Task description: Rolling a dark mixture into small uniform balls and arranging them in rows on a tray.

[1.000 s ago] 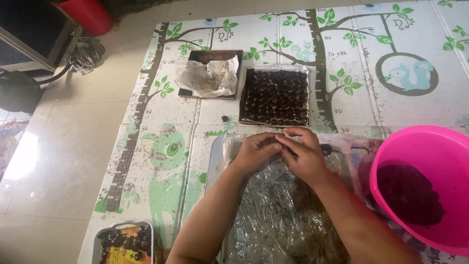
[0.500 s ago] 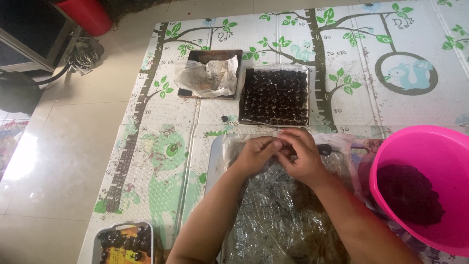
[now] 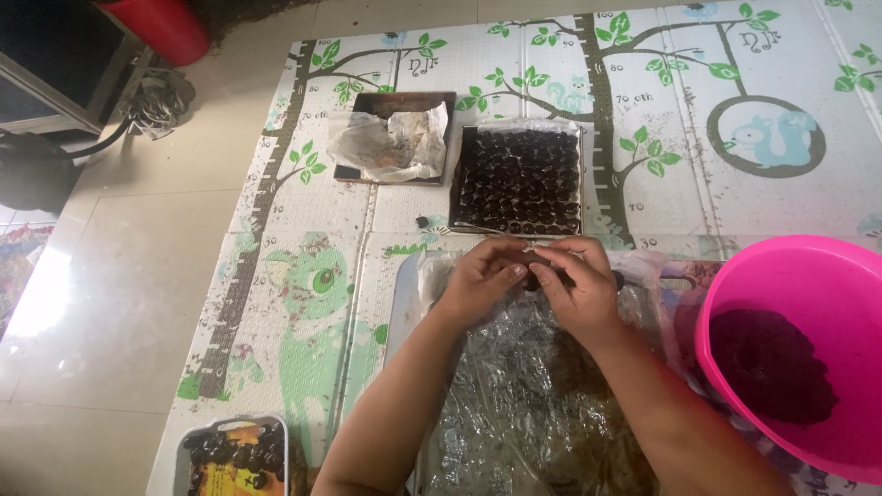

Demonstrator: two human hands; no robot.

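Nearest the camera, at the bottom left edge, one small tray (image 3: 234, 455) holds a loose heap of dark round pieces, too clustered to count. Beside it, the person's two forearms reach forward over one large tray (image 3: 404, 303) lined with crinkled clear plastic film (image 3: 533, 413). At its far end the left hand (image 3: 482, 276) and right hand (image 3: 579, 285) meet, fingertips touching, their fingers (image 3: 514, 273) drawn narrow around one small dark lump (image 3: 531, 278), which sits pinched between both hands just above the film. To the right stands one pink bowl (image 3: 735, 303) with a dark mass in its bottom. All of this lies on one play mat (image 3: 303, 303) printed with trees and animals, spread over the tiled floor (image 3: 110, 303). Farther off on the mat sit two more trays side by side: one square tray (image 3: 520, 179) packed with rows of dark balls, and one dark tray (image 3: 367, 106) carrying crumpled paper (image 3: 390, 142).
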